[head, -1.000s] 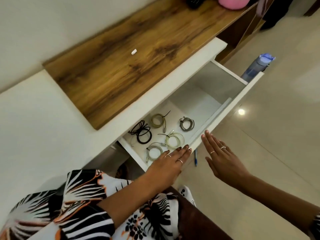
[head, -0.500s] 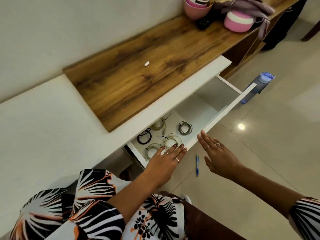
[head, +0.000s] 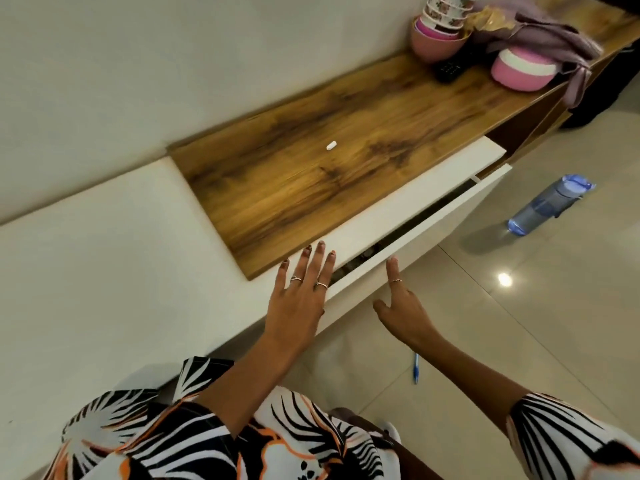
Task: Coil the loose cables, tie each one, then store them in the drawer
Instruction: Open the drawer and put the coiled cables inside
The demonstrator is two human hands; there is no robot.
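The white drawer (head: 433,233) under the wooden top is almost pushed in, with only a thin dark gap left along its upper edge. The coiled cables inside are hidden from sight. My left hand (head: 301,296) lies flat with straight fingers over the drawer's near corner, fingertips reaching the white ledge above it. My right hand (head: 401,306) presses the drawer front with an extended finger, the others hidden behind the palm.
A small white piece (head: 331,146) lies on the wooden top (head: 311,188). Pink bowls (head: 438,39), a pink container (head: 519,69) and a purple cloth (head: 540,36) sit at its far end. A blue bottle (head: 547,206) and a blue pen (head: 416,368) lie on the tiled floor.
The drawer has slid from wide open to nearly closed, and the cables have gone out of sight. Both hands moved forward with the drawer front.
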